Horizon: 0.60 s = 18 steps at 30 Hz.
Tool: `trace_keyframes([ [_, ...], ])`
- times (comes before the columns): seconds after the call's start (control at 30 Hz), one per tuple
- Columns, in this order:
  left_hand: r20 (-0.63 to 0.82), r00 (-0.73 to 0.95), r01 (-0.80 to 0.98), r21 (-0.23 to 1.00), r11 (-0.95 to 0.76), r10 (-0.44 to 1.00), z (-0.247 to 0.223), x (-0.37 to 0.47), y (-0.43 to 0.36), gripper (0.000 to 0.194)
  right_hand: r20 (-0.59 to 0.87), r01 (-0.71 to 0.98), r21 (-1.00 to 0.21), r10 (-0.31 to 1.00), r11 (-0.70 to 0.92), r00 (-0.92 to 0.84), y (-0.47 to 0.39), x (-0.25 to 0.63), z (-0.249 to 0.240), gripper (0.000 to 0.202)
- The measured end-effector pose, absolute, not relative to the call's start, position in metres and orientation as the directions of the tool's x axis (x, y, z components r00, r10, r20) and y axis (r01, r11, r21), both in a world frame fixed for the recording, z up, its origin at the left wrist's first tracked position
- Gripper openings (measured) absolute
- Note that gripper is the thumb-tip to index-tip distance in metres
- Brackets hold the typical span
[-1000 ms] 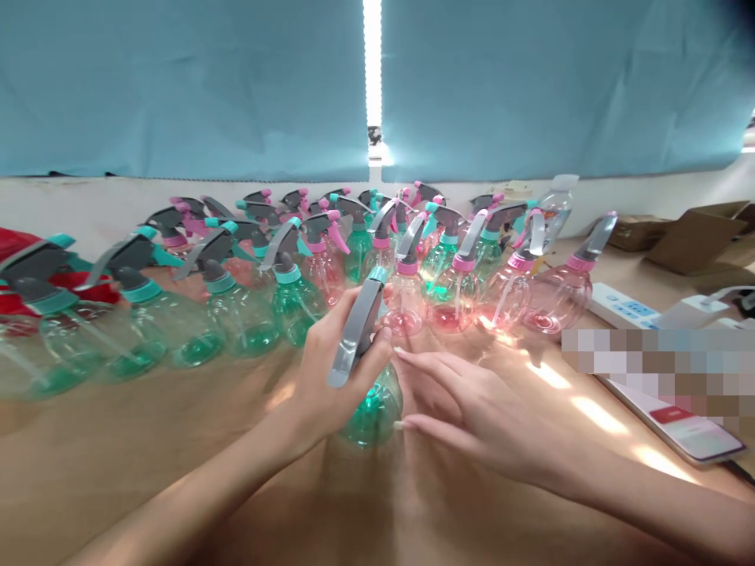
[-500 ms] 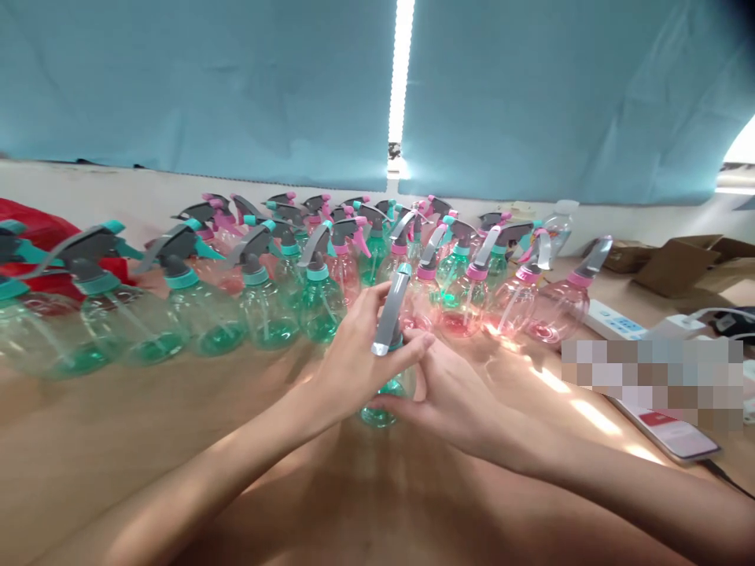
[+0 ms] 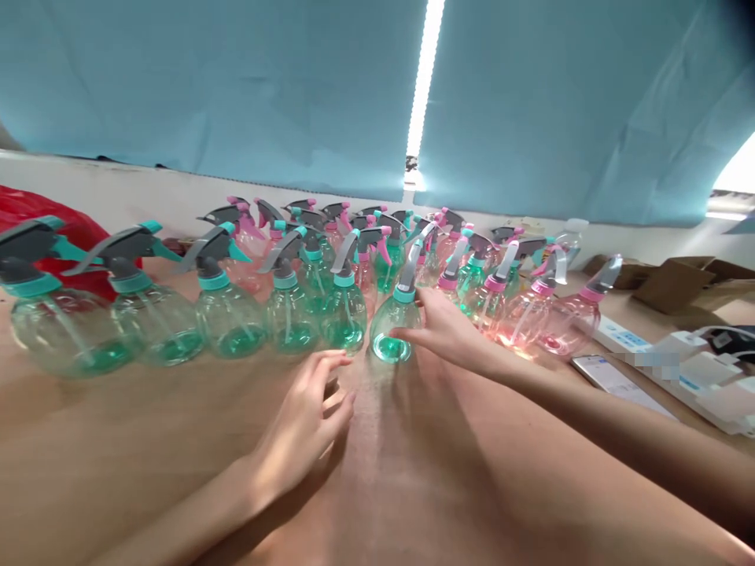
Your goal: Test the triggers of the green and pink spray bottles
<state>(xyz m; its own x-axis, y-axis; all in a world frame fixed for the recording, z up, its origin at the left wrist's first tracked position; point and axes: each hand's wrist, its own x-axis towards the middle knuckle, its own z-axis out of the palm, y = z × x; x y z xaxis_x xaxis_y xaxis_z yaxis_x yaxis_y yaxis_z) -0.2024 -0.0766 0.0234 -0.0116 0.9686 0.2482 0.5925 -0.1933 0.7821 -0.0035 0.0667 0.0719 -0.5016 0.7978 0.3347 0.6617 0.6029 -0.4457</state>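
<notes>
My right-hand fingers [image 3: 413,336] curl loosely against the side of a green spray bottle [image 3: 394,328], touching it without wrapping fully around it. That bottle stands upright on the desk [image 3: 147,440], at the right end of the front row of green bottles [image 3: 236,326] and just left of the pink bottles [image 3: 531,318]. My right hand [image 3: 445,334] reaches forward from the right. My left hand [image 3: 303,428] lies open and empty on the desk, near the bottle but not touching it. A phone [image 3: 607,376] rests far right, and a blue curtain [image 3: 236,86] hangs behind.
</notes>
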Motion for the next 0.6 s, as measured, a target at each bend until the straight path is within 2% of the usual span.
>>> trace_keyframes([
  [0.2, 0.283, 0.153, 0.640, 0.701, -0.313, 0.947, 0.000, -0.206, -0.076, 0.027, 0.313, 0.695, -0.462, 0.835, 0.550, -0.453, 0.077, -0.016, 0.076, 0.046],
  [0.43, 0.283, 0.272, 0.774, 0.504, -0.384, 0.920, 0.011, -0.196, -0.068, 0.027, 0.316, 0.703, -0.460, 0.840, 0.542, -0.441, 0.089, -0.023, 0.074, 0.046],
  [0.6, 0.289, 0.322, 0.782, 0.456, -0.425, 0.902, 0.012, -0.191, -0.065, 0.026, 0.324, 0.682, -0.480, 0.834, 0.551, -0.446, 0.089, -0.024, 0.073, 0.056],
])
